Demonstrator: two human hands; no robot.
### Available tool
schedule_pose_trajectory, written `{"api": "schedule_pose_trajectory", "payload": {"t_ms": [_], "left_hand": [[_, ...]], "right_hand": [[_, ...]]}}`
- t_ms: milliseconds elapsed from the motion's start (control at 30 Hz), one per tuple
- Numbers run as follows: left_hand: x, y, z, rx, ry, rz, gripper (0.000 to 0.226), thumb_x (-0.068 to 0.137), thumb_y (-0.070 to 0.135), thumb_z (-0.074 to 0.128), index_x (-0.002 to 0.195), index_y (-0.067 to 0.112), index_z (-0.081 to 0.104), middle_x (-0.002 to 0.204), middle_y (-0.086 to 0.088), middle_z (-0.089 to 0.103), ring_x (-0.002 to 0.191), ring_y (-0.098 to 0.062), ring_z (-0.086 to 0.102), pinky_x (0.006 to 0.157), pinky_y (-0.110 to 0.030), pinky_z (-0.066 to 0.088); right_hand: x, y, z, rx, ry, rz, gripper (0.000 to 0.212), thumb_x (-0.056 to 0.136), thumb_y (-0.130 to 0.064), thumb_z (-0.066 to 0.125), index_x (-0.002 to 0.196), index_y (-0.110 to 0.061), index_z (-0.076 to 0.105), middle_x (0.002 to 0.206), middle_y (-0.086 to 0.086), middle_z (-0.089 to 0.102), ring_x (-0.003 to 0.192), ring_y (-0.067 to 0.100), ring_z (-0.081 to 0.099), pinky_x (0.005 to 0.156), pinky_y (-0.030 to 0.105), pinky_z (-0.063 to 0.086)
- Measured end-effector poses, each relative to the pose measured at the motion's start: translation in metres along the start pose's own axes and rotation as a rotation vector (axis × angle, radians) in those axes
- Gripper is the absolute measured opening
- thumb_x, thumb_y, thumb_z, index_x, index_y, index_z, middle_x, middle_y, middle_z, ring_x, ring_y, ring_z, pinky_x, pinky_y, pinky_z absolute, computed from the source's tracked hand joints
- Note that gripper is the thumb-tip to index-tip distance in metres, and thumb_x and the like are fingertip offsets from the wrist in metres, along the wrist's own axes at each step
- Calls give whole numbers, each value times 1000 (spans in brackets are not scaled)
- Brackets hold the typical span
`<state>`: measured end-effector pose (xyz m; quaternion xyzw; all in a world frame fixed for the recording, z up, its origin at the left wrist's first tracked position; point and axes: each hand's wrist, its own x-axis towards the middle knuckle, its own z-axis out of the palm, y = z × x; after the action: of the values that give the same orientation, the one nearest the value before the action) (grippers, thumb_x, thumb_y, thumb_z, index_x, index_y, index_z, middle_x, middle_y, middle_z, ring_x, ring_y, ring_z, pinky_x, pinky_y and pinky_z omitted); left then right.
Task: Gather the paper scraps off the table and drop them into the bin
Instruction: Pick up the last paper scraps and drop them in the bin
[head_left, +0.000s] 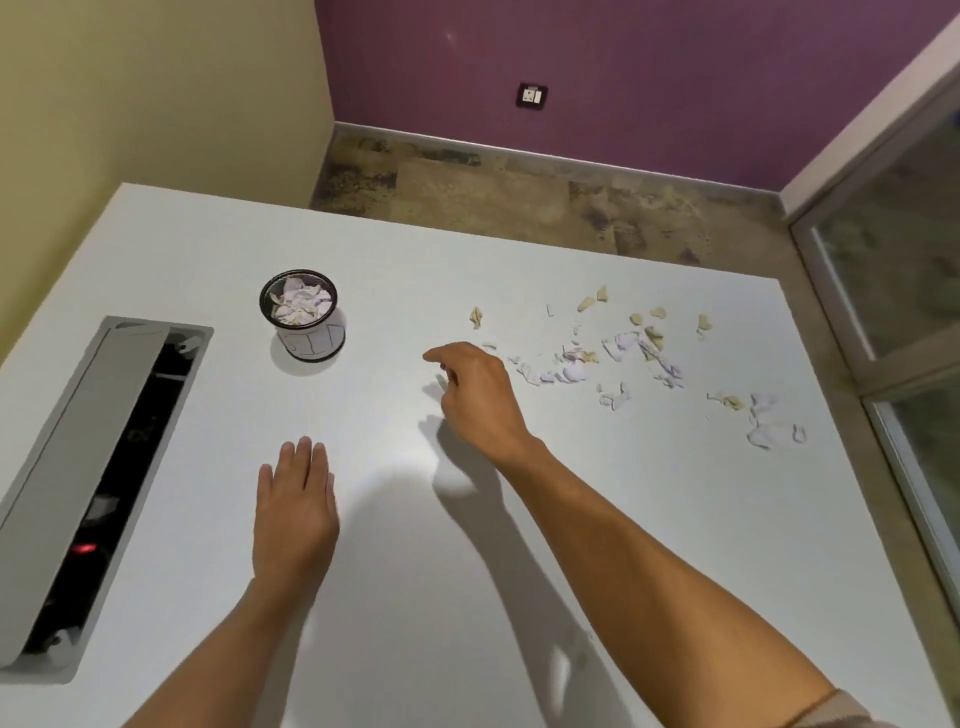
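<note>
A small round bin (306, 332) with a dark rim and a white label stands at the back left of the white table (395, 571); crumpled paper fills its top. Several white, lilac and tan paper scraps (576, 366) lie scattered across the right half of the table, with a further cluster (763, 421) near the right edge. My right hand (475, 397) hovers between the bin and the scraps, fingers curled, pinching a small white scrap (441, 381) under its fingertips. My left hand (296, 506) lies flat on the table, fingers straight, holding nothing.
An open cable hatch (98, 467) with a grey lid and dark wiring inside is set into the table's left side. The table's far edge drops to a stone floor (519, 208). A glass door frame (883, 338) runs along the right.
</note>
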<state>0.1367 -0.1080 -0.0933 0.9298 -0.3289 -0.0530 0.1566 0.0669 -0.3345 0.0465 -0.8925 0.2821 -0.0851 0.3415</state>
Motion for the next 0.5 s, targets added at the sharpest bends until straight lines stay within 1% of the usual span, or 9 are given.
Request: {"api": "schedule_pose_trajectory", "payload": {"t_ms": [67,133,200,267,300,400,500], "left_hand": [[-6,21,-1,-76,-16,59,46,99,22,30,136,4,51,146,-16,44,141,-36,32,116,-53,23],[-16,47,1,-134,-74,113,46,100,27,26,139,11,47,149,-8,40,143,-27,27,117,-49,22],[-33,73,8,-114,-120,194,50,101,33,24,142,11,42,151,-8,38,145,-26,25,116,-49,24],[-55,97,18,-78,-168,248,56,101,39,28,145,6,40,154,-13,36,146,-30,25,117,-50,24],[-67,109,23,-68,-198,252,62,99,44,30,145,4,39,155,-15,34,147,-31,24,118,-50,23],[-104,138,34,-50,-309,270,79,94,60,34,148,2,33,157,-18,28,148,-34,20,119,-50,22],[-142,159,43,18,-386,360,96,87,75,38,149,3,28,157,-16,25,148,-34,18,117,-51,23]], "right_hand": [[-28,24,-4,38,48,36,47,85,12,42,123,-6,64,126,9,64,117,24,57,102,32,43],[-60,50,-7,81,100,95,39,93,4,44,125,-7,63,127,7,63,119,23,56,104,33,41],[-96,77,-8,121,165,175,32,98,-8,47,127,-10,61,130,3,61,123,19,53,108,25,36],[-135,106,-11,164,233,283,34,97,-13,52,131,-10,58,136,1,58,128,17,48,109,16,28],[-155,121,-13,155,245,329,38,97,-15,53,134,-10,56,139,2,55,131,16,45,110,17,28],[-222,162,-18,38,221,399,48,100,-28,48,144,-11,42,150,3,43,140,18,36,115,33,30],[-287,190,-19,-15,217,497,62,99,-47,38,153,-18,25,159,-2,26,147,14,23,120,36,23]]}}
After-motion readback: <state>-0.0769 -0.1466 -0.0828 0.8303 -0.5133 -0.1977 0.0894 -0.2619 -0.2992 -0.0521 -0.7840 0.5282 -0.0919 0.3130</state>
